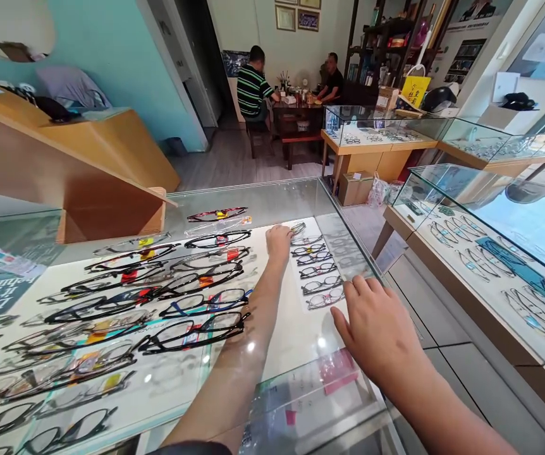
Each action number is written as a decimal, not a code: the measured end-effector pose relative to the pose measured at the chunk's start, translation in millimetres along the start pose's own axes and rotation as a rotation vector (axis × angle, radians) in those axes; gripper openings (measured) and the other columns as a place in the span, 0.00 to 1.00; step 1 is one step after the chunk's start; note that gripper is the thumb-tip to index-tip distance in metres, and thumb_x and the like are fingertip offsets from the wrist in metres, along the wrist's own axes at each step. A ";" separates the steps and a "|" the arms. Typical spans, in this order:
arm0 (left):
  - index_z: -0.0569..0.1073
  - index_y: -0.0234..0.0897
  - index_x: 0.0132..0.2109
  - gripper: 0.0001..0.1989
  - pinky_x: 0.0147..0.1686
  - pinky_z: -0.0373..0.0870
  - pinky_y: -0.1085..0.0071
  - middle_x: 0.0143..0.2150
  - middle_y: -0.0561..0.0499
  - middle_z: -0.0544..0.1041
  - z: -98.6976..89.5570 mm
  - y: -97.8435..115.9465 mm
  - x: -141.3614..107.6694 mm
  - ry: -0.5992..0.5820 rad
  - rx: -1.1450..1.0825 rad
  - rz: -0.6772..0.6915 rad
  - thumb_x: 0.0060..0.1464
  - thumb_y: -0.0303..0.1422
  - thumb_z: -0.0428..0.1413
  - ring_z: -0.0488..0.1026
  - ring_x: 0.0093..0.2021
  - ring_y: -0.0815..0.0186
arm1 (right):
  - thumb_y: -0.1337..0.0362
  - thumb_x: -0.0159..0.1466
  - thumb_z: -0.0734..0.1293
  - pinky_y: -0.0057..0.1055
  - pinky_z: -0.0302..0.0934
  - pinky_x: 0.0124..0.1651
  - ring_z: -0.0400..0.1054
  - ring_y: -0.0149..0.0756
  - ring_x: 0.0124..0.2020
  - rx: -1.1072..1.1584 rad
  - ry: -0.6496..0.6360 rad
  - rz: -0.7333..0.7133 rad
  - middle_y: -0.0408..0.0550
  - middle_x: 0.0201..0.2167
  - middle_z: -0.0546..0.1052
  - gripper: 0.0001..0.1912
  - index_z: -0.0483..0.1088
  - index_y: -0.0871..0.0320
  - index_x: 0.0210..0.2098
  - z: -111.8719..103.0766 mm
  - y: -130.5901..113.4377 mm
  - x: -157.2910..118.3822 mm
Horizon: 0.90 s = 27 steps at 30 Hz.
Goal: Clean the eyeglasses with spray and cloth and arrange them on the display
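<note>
My left hand [279,242] reaches far into the glass display case, its fingers at the end of a small pair of glasses [298,229] at the top of a short column. Whether the fingers grip that pair is too small to tell. Below it in the column lie several more glasses, among them a dark pair [317,270] and a grey pair [325,298]. My right hand [380,321] is at the case's right edge, palm down, fingers spread and holding nothing. Left of my left arm, many glasses with coloured tags, such as a black pair [194,332], stand in rows.
A wooden counter part [111,218] borders the case at the back left. Another glass case [471,253] with glasses stands to the right, across a tiled aisle. Two people sit at a dark table [301,114] in the back. A cardboard box [355,188] rests on the floor.
</note>
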<state>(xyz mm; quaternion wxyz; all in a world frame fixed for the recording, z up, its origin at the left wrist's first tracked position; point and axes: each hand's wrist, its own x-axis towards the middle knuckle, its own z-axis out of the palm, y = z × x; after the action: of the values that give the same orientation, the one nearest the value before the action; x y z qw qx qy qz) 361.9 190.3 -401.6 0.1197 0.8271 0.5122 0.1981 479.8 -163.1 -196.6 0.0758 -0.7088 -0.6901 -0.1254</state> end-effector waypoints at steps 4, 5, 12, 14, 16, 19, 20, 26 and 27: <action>0.82 0.44 0.57 0.15 0.73 0.58 0.51 0.67 0.44 0.78 3.1 2.6 -8.8 0.112 -0.022 -0.074 0.70 0.33 0.54 0.64 0.74 0.52 | 0.56 0.71 0.66 0.46 0.59 0.37 0.68 0.50 0.35 0.058 -0.017 0.002 0.54 0.36 0.75 0.07 0.70 0.50 0.38 0.0 0.5 -0.1; 0.82 0.44 0.58 0.16 0.73 0.58 0.51 0.69 0.44 0.76 2.7 2.6 -12.2 0.139 -0.032 -0.091 0.70 0.34 0.54 0.63 0.74 0.51 | 0.56 0.72 0.67 0.46 0.59 0.37 0.69 0.50 0.35 0.067 -0.023 0.009 0.54 0.36 0.75 0.07 0.70 0.50 0.38 -0.5 0.5 0.4; 0.76 0.42 0.64 0.20 0.65 0.66 0.51 0.61 0.38 0.78 -3.8 -18.4 -42.6 0.254 -0.109 -0.330 0.71 0.39 0.52 0.72 0.64 0.46 | 0.57 0.72 0.68 0.45 0.58 0.38 0.70 0.50 0.37 0.080 -0.024 0.029 0.52 0.37 0.76 0.08 0.68 0.50 0.37 -1.7 5.7 6.1; 0.77 0.43 0.61 0.17 0.61 0.69 0.54 0.55 0.41 0.81 -2.4 -27.1 -48.1 0.232 -0.147 -0.369 0.70 0.37 0.53 0.75 0.60 0.49 | 0.57 0.72 0.68 0.44 0.58 0.38 0.69 0.49 0.37 0.082 -0.025 0.029 0.52 0.37 0.76 0.08 0.67 0.50 0.37 -1.0 7.3 6.7; 0.78 0.44 0.57 0.14 0.56 0.72 0.59 0.50 0.45 0.84 1.5 -33.5 -49.9 0.196 -0.198 -0.384 0.69 0.36 0.54 0.79 0.55 0.53 | 0.57 0.72 0.67 0.44 0.58 0.39 0.69 0.49 0.37 0.079 -0.025 0.035 0.52 0.37 0.75 0.08 0.67 0.50 0.37 -0.4 7.9 6.9; 0.79 0.44 0.54 0.12 0.53 0.73 0.63 0.49 0.47 0.86 10.2 -37.4 -46.8 0.173 -0.283 -0.388 0.68 0.35 0.54 0.81 0.51 0.58 | 0.56 0.73 0.66 0.44 0.59 0.39 0.69 0.49 0.37 0.064 -0.013 0.033 0.52 0.37 0.75 0.09 0.67 0.50 0.37 -0.2 7.0 6.9; 0.79 0.44 0.54 0.12 0.53 0.73 0.65 0.49 0.48 0.86 13.2 -37.4 -44.7 0.174 -0.311 -0.387 0.69 0.35 0.54 0.82 0.50 0.59 | 0.56 0.73 0.66 0.44 0.59 0.39 0.69 0.49 0.37 0.056 -0.011 0.030 0.52 0.37 0.75 0.09 0.67 0.50 0.37 -0.2 6.5 7.1; 0.81 0.42 0.52 0.12 0.51 0.75 0.66 0.50 0.47 0.87 24.5 -30.6 -30.8 0.190 -0.438 -0.394 0.69 0.37 0.55 0.83 0.49 0.61 | 0.56 0.73 0.66 0.43 0.60 0.38 0.69 0.48 0.37 0.012 -0.018 0.020 0.52 0.37 0.76 0.09 0.67 0.51 0.37 1.1 4.7 9.6; 0.81 0.42 0.52 0.12 0.51 0.75 0.66 0.50 0.47 0.87 25.6 -29.1 -28.8 0.192 -0.450 -0.394 0.69 0.38 0.55 0.83 0.49 0.61 | 0.56 0.73 0.66 0.43 0.60 0.38 0.69 0.47 0.37 0.006 -0.017 0.018 0.52 0.37 0.76 0.09 0.67 0.51 0.37 1.2 4.6 10.4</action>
<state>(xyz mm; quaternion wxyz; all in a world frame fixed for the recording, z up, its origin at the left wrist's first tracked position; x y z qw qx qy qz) 338.7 177.7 -442.0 0.2869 0.6422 0.6148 0.3567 484.6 -153.0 -194.5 0.0733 -0.7158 -0.6846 -0.1166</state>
